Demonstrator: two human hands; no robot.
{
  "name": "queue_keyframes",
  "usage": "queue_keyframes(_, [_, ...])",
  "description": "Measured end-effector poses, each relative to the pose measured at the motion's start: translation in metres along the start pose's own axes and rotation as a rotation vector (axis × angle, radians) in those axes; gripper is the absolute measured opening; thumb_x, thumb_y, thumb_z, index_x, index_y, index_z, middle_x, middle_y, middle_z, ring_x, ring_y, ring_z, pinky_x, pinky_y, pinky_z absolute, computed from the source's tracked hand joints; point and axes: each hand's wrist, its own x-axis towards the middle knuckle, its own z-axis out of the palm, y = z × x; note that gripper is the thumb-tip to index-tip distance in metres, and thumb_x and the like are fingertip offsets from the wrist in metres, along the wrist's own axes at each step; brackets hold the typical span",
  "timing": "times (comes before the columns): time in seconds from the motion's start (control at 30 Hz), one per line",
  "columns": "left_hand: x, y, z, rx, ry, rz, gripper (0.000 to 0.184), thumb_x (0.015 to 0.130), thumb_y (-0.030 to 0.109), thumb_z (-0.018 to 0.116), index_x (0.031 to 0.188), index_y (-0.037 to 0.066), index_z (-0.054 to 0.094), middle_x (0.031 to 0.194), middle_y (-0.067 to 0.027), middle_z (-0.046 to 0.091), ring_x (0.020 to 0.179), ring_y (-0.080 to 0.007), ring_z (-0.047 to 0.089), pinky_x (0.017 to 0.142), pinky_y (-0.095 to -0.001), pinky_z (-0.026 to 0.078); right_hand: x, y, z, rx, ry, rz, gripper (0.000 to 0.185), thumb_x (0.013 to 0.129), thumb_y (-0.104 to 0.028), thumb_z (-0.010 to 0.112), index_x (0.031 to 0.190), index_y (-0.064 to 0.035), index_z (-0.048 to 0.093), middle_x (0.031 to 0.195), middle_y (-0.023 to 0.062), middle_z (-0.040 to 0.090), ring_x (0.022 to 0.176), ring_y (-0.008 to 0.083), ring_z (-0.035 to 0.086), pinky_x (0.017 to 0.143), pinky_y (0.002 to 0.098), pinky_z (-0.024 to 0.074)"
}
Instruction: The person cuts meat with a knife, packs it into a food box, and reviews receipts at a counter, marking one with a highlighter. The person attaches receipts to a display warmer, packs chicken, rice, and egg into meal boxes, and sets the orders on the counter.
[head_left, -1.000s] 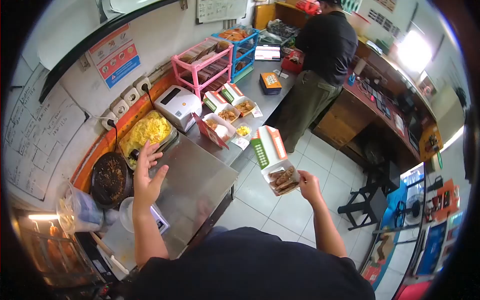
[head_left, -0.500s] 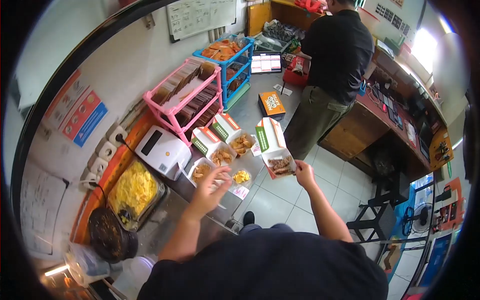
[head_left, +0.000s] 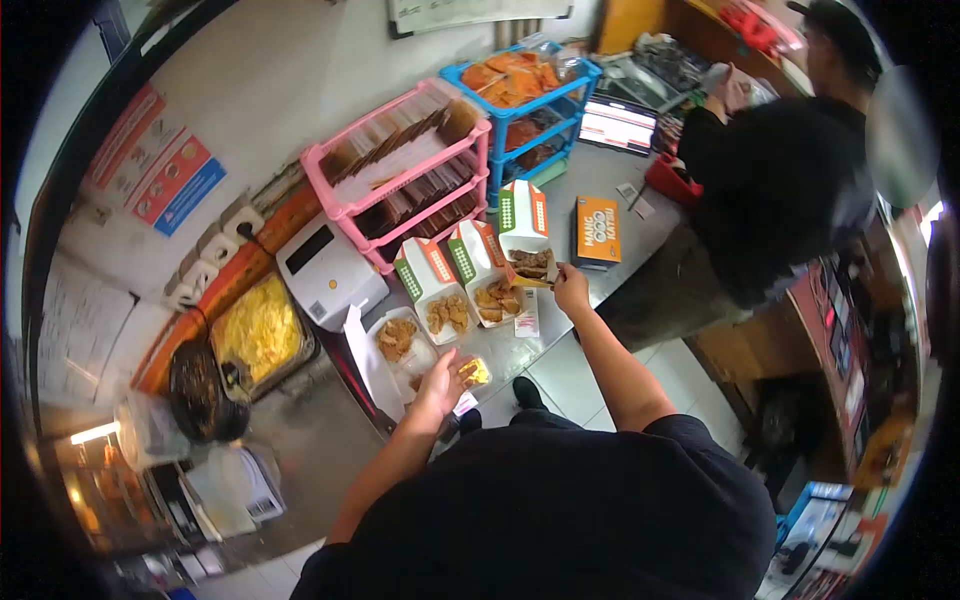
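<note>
The open white carton (head_left: 526, 238), its lid green-and-orange, is showing browned meat (head_left: 530, 264) just beside 2 similar boxes (head_left: 428, 262). Arm (head_left: 625, 370) outstretched, the right hand (head_left: 572, 290) is pinching the carton's side; the left hand (head_left: 437, 385) is hovering, fingers spread, by a cup (head_left: 487, 375).

R arm (head_left: 628, 372) out fwd, R grip (head_left: 571, 290) pinched; L arm (head_left: 382, 470) lower, L grip (head_left: 438, 386) w/ fingers extd

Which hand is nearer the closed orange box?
Right: the right hand, holding an open carton, is just short of the orange box; the left hand is farther off, by the yellow serving.
</note>
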Motion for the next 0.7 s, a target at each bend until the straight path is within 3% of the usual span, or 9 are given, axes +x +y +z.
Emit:
queue_keyframes(0.23, [0.077, -0.018, 0.015, -0.372, 0.270, 0.067, 0.049, 0.093, 0.033, 0.048, 0.131, 0.008, 0.030, 0.112, -0.0156, 0.052, 0.100, -0.0281, 0.054, 0.085, -0.0372, 0.044, 0.030, 0.031, -0.003, -0.089, -0.006, -0.182, 0.026, 0.085, -0.006, 0.048, 0.106, 0.0000, 0.062, 0.093, 0.0234, 0.064, 0.087, 0.0384, 0.062, 0.077, 0.0416, 0.0488])
queue_keyframes(0.33, [0.108, -0.016, 0.012, -0.448, 0.359, 0.155, 0.043, 0.094, 0.030, 0.047, 0.128, 0.007, 0.034, 0.116, -0.0162, 0.047, 0.099, -0.0286, 0.053, 0.087, -0.0381, 0.043, 0.042, 0.045, -0.007, -0.114, -0.016, -0.183, 0.027, 0.085, -0.006, 0.049, 0.108, -0.0001, 0.062, 0.097, 0.0248, 0.063, 0.092, 0.0377, 0.062, 0.079, 0.0409, 0.0485])
queue_keyframes(0.57, [0.126, -0.013, 0.025, -0.293, 0.485, 0.146, 0.034, 0.094, 0.024, 0.046, 0.123, 0.006, 0.040, 0.116, -0.0146, 0.045, 0.101, -0.0291, 0.052, 0.086, -0.0384, 0.043, 0.045, 0.056, -0.008, -0.045, -0.165, -0.170, 0.029, 0.084, -0.009, 0.054, 0.112, -0.0009, 0.059, 0.101, 0.0244, 0.062, 0.095, 0.0382, 0.059, 0.081, 0.0415, 0.0470])
queue_keyframes(0.63, [0.117, -0.014, 0.025, -0.291, 0.465, 0.147, 0.034, 0.095, 0.024, 0.045, 0.123, 0.007, 0.040, 0.118, -0.0148, 0.045, 0.101, -0.0292, 0.053, 0.086, -0.0381, 0.043, 0.035, 0.045, -0.021, -0.139, -0.005, -0.629, 0.027, 0.083, -0.008, 0.057, 0.109, -0.0001, 0.059, 0.093, 0.0191, 0.061, 0.087, 0.0327, 0.059, 0.078, 0.0394, 0.0468])
queue_keyframes(0.7, [0.103, -0.016, 0.028, -0.178, 0.364, 0.197, 0.044, 0.094, 0.028, 0.048, 0.127, 0.003, 0.034, 0.120, -0.0182, 0.043, 0.100, -0.0289, 0.054, 0.084, -0.0369, 0.047, 0.021, 0.038, -0.029, -0.108, -0.122, -0.576, 0.024, 0.081, -0.009, 0.058, 0.104, -0.0013, 0.060, 0.093, 0.0192, 0.059, 0.091, 0.0345, 0.056, 0.081, 0.0413, 0.0443])
